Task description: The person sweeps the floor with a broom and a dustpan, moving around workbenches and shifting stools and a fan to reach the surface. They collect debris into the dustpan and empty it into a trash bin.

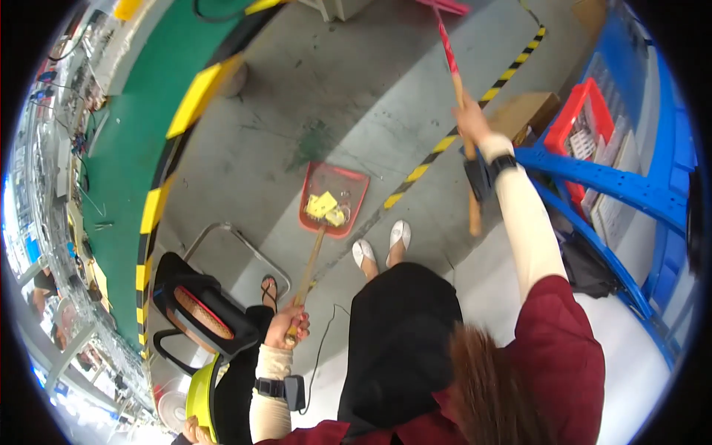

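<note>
My left hand [288,326] is closed around the wooden handle of a red dustpan [340,175]. The pan rests on the grey floor in front of my feet. Inside lie several yellow paper pieces [322,204] and small pale scraps. Stretched out to the far right, my right hand [473,122] grips the pole of a broom [449,58] with a pink-red sleeve on its upper part. Its pink head [454,7] is at the top edge, partly cut off. The lower wooden end of the pole hangs below my hand.
A green workbench [141,111] edged with yellow-black tape runs along the left. A black chair [200,308] stands by a person holding a yellow-green container [200,397]. At right are a blue rack [608,182], a red crate [552,141] and a cardboard box [519,119]. Striped tape [415,176] crosses the floor.
</note>
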Demonstrator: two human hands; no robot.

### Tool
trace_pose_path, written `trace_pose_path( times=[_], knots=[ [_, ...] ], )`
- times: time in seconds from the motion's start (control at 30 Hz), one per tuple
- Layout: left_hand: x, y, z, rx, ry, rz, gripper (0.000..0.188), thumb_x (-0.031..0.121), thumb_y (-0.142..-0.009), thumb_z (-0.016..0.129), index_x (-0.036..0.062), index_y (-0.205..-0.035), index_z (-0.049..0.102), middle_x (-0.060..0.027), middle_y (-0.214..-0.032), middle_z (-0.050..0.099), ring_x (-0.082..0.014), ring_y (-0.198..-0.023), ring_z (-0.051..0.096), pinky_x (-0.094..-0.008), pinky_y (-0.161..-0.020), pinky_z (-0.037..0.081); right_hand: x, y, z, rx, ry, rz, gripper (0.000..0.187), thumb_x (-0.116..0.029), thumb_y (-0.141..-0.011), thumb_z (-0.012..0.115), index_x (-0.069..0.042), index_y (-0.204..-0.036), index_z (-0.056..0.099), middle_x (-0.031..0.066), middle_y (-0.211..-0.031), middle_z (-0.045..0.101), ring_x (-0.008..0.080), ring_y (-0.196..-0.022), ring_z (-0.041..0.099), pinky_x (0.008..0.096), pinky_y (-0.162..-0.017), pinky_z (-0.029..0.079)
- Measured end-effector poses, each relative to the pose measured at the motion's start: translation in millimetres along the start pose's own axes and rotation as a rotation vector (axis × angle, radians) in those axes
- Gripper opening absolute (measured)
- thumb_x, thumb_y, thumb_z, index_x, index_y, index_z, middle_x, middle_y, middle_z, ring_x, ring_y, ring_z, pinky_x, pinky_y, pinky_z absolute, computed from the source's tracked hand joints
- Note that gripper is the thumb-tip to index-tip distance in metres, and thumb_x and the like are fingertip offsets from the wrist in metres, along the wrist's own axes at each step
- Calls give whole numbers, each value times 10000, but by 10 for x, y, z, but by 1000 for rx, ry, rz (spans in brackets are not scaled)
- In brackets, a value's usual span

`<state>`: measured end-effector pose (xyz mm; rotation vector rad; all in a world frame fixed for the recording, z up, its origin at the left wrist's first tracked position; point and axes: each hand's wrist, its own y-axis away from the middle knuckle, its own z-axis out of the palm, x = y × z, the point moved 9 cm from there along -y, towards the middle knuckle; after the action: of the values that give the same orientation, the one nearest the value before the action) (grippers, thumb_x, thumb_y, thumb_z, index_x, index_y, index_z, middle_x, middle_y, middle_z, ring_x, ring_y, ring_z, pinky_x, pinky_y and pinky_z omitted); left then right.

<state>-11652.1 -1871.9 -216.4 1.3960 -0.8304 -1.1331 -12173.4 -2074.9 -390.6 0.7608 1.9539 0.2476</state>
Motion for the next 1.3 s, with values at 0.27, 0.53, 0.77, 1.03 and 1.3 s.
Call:
trace_pose_path(
  times=[0.27,0.53,0.77,1.03,1.3],
  knots=[
    [216,-270,-124,39,-139,-19,121,78,-790,434,109,-878,356,-19,-569,385,-96,-403,354,-220,-340,288,643,2903,155,-247,226,246,654,-46,-779,417,-188,-1322,80,149,-553,482,248,-477,482,361,-474,395],
    [221,-242,-155,16,-264,-32,139,80,-783,431,115,-888,347,-24,-564,390,-104,-399,373,-247,-335,308,62,5598,-289,-632,-129,572,581,-112,-787,493,-159,-1297,221,216,-935,548,215,-847,545,278,-755,395],
    [416,-91,-526,86,-623,28,139,62,-762,447,104,-860,357,-21,-540,397,-119,-389,402,-276,-327,330,-383,5231,-626,-513,-71,693,584,-87,-798,487,-172,-1305,208,57,-751,510,116,-649,490,239,-613,412],
    [522,-266,-550,139,-780,-29,101,66,-743,450,86,-825,395,-27,-538,423,-133,-387,421,-287,-335,358,-410,5630,-76,-375,-482,757,618,-86,-792,492,-278,-1303,202,6,-565,385,75,-410,351,224,-393,344],
    [415,-52,-181,-3,-780,136,144,132,-759,444,30,-657,454,-55,-504,451,-162,-378,435,-304,-340,372,-1195,5987,-262,-547,-767,976,612,-73,-773,518,-284,-1284,256,-1,-564,375,85,-412,348,220,-394,326]
  ],
)
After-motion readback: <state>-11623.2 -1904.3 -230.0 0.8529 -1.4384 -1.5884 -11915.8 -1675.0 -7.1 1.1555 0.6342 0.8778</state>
